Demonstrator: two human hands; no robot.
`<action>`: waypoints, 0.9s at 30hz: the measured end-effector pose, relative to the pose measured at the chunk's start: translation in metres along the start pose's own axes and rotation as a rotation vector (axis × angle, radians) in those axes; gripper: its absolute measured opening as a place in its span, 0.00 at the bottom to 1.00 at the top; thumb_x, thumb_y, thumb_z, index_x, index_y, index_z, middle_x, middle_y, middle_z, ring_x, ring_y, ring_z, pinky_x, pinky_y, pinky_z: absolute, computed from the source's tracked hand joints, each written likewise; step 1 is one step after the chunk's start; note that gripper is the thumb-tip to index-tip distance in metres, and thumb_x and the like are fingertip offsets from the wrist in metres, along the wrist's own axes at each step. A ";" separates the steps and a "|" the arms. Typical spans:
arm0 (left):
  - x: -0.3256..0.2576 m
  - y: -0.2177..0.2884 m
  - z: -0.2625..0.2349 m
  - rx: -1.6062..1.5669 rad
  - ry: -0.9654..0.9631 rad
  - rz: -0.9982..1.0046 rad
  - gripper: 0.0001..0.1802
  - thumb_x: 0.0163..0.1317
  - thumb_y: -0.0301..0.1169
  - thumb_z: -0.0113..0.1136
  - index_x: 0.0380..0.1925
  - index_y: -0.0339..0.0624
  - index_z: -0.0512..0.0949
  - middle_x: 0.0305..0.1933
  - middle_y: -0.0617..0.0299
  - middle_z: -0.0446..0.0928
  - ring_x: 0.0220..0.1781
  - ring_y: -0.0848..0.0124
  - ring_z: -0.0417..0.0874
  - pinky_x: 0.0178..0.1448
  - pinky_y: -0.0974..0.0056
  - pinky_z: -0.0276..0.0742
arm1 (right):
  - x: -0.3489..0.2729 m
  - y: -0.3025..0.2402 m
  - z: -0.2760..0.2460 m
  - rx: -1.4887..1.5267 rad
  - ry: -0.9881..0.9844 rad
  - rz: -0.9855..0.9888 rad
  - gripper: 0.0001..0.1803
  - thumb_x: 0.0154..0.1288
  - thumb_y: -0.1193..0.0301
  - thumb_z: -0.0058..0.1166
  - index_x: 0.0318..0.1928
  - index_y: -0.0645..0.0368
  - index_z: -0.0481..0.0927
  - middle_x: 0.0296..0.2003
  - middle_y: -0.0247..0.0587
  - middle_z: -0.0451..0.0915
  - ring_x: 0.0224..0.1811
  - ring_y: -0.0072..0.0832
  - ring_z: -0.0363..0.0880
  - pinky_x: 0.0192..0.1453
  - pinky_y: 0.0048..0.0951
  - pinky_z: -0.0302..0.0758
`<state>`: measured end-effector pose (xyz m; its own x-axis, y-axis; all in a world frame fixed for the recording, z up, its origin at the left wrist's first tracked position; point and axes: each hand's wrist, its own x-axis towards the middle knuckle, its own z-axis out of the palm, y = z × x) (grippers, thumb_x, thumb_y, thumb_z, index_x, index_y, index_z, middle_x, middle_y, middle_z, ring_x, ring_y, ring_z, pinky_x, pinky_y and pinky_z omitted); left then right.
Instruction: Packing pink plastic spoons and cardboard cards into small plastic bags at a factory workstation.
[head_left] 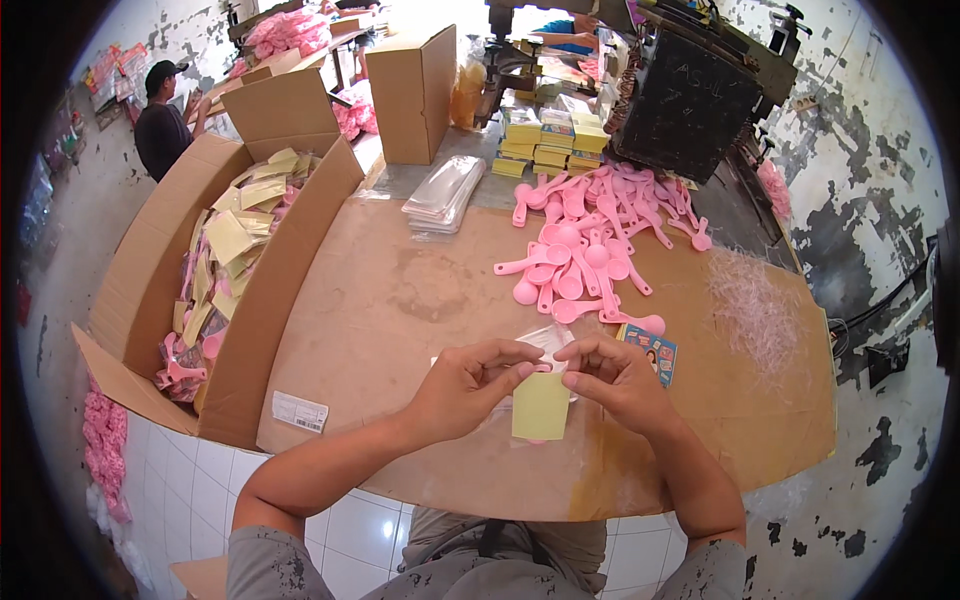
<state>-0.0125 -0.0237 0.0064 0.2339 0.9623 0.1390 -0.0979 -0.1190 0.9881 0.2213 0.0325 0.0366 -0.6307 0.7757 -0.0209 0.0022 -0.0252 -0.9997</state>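
Above the cardboard-covered table's near side, my left hand [462, 388] pinches the upper left of a clear plastic bag, fingers closed. My right hand [618, 384] grips its upper right between thumb and fingers. A pale yellow card [540, 408] hangs upright between the hands, apparently in the bag. Bits of pink show at the card's top and bottom edges, likely a scoop behind it. Beyond the hands spreads a pile of pink measuring scoops [590, 240]. Partly behind my right hand lie colourful printed cards [655, 352].
At left stands an open carton [285, 310] of packed yellow cards and pink scoops. Clear bags [440, 195] lie stacked near yellow card stacks [545, 140]. A dark machine [685, 95] rises behind the scoops. Plastic strips [765, 310] lie at right. Another person [165, 125] stands far left.
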 end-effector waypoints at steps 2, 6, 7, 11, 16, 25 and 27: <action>0.000 0.000 0.000 -0.048 0.023 -0.040 0.15 0.75 0.26 0.59 0.57 0.28 0.78 0.53 0.52 0.85 0.54 0.72 0.86 0.56 0.68 0.84 | 0.000 0.002 -0.001 -0.020 0.025 0.000 0.12 0.69 0.79 0.63 0.52 0.64 0.83 0.37 0.27 0.79 0.40 0.14 0.78 0.44 0.19 0.74; 0.002 0.001 0.000 -0.099 0.012 -0.009 0.14 0.75 0.21 0.57 0.58 0.30 0.79 0.50 0.53 0.86 0.53 0.71 0.86 0.57 0.67 0.84 | 0.000 0.018 -0.014 -0.008 0.027 -0.069 0.09 0.70 0.79 0.62 0.49 0.64 0.85 0.41 0.30 0.81 0.44 0.16 0.80 0.48 0.21 0.76; 0.001 0.003 -0.003 0.040 -0.016 0.012 0.14 0.74 0.20 0.57 0.57 0.31 0.80 0.50 0.54 0.86 0.53 0.71 0.86 0.56 0.66 0.84 | 0.001 0.021 -0.017 -0.008 -0.004 -0.123 0.08 0.71 0.77 0.61 0.49 0.64 0.85 0.44 0.33 0.83 0.47 0.17 0.81 0.49 0.22 0.78; 0.003 0.004 -0.011 0.329 -0.066 0.202 0.13 0.72 0.21 0.60 0.53 0.38 0.85 0.46 0.55 0.89 0.52 0.75 0.87 0.56 0.66 0.84 | 0.003 0.027 -0.022 -0.031 -0.027 -0.188 0.09 0.70 0.80 0.61 0.49 0.63 0.86 0.44 0.32 0.82 0.47 0.18 0.81 0.50 0.22 0.76; 0.005 0.002 -0.014 0.268 -0.136 0.225 0.14 0.72 0.22 0.60 0.55 0.37 0.84 0.51 0.55 0.87 0.53 0.72 0.87 0.55 0.65 0.85 | 0.004 0.020 -0.032 -0.164 -0.066 -0.175 0.10 0.68 0.82 0.60 0.47 0.64 0.88 0.43 0.33 0.82 0.47 0.18 0.79 0.52 0.22 0.74; 0.007 -0.005 -0.009 0.039 -0.114 -0.058 0.15 0.75 0.26 0.58 0.57 0.35 0.82 0.50 0.58 0.86 0.46 0.76 0.86 0.53 0.68 0.84 | 0.002 0.019 -0.027 -0.246 -0.027 -0.129 0.08 0.69 0.76 0.64 0.47 0.64 0.88 0.44 0.34 0.82 0.42 0.18 0.81 0.44 0.22 0.78; 0.006 -0.007 -0.009 0.020 -0.101 -0.087 0.15 0.75 0.27 0.59 0.57 0.35 0.83 0.47 0.61 0.87 0.42 0.79 0.85 0.50 0.70 0.84 | 0.004 0.022 -0.029 -0.216 -0.039 -0.144 0.10 0.69 0.76 0.64 0.49 0.64 0.86 0.44 0.33 0.82 0.42 0.18 0.81 0.45 0.22 0.78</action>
<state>-0.0193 -0.0149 -0.0009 0.3369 0.9398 0.0579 -0.0536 -0.0422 0.9977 0.2411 0.0532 0.0137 -0.6660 0.7365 0.1185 0.0734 0.2227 -0.9721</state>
